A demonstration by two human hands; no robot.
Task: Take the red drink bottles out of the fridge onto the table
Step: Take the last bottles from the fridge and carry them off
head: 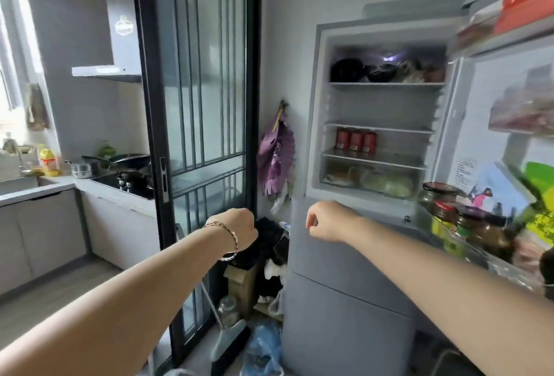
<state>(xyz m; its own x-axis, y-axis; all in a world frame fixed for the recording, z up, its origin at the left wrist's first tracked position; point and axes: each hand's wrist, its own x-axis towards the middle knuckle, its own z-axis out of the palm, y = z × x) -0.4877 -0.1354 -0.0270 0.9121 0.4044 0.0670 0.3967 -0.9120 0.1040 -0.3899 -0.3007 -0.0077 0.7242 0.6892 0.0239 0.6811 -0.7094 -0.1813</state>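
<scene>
Fridge (318, 111) open, we must next reach up to the red drink bottles (355, 141); right hand (328, 219) loosely curled, empty, fingers of left hand (239, 227) hidden.

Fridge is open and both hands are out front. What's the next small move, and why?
Probably raise the right hand up and forward toward the three red drink bottles on the third shelf down. The fridge stands open, that hand holds nothing and hangs below the shelf, nearer the bottles than the left hand.
</scene>
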